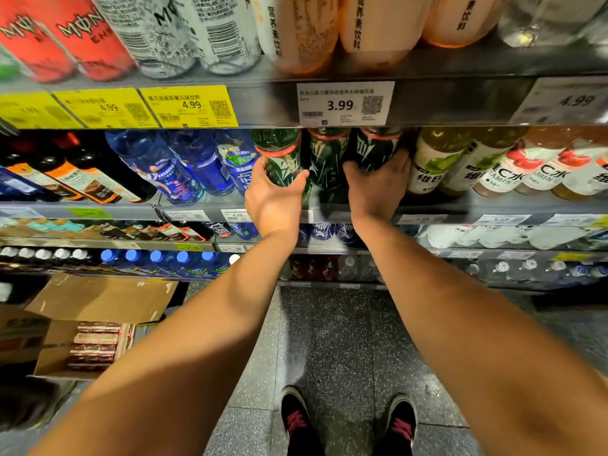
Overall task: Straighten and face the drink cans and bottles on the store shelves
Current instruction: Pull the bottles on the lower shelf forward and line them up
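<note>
The left hand (274, 195), at the centre of the frame, grasps a dark green bottle (279, 156): the thumb lies across its front on the right and the fingers wrap its left side. Just to the right, the right hand (378, 185) cups another green bottle (378, 148), thumb on the left of the label and fingers round the right side, their tips hidden behind it. Between the two stands a third green bottle (325, 156), touched by neither hand as far as the view shows. All three stand on the middle shelf (437, 200), their tops hidden behind the price rail above, under a white price tag (343, 103) reading 3.99.

Left of the held bottles on the same shelf are blue bottles (184, 166), then dark bottles with orange labels (82, 176) at the far left. To the right stand pale green-labelled bottles (431, 166) and red-and-white labelled ones (533, 169). Yellow price tags (190, 106) sit in the upper left, below red cans (65, 34) and white cans (197, 31); peach-coloured bottles (371, 21) fill the upper centre.

Lower shelves carry blue-capped bottles (158, 258). An open cardboard box (98, 297) sits on the floor at the lower left, holding what seem to be packed cans. Two black shoes (348, 422) with pink marks stand on the speckled floor (329, 340) at the bottom centre.
</note>
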Action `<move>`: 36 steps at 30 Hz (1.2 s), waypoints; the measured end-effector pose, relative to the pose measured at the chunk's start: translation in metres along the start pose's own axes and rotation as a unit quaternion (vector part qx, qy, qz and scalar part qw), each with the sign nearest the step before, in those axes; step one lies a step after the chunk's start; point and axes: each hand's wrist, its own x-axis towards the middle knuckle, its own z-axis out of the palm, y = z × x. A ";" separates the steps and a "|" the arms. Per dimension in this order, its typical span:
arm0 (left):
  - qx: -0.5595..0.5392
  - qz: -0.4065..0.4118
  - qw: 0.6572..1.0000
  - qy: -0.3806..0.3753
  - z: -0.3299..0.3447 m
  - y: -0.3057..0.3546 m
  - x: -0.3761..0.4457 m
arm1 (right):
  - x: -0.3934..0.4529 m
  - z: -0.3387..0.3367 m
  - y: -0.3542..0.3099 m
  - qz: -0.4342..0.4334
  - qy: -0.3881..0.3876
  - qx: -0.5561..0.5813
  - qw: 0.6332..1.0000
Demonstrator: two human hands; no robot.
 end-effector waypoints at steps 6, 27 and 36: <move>0.012 -0.007 1.000 -0.010 -0.001 0.005 0.001 | -0.011 -0.021 0.016 0.014 -0.012 -0.021 1.000; -0.145 0.068 0.981 -0.107 -0.012 -0.017 0.008 | -0.039 0.028 -0.022 -0.073 -0.099 -0.130 0.984; -0.144 0.064 0.979 -0.132 -0.009 -0.026 0.017 | -0.045 0.027 -0.023 -0.040 -0.071 -0.091 0.993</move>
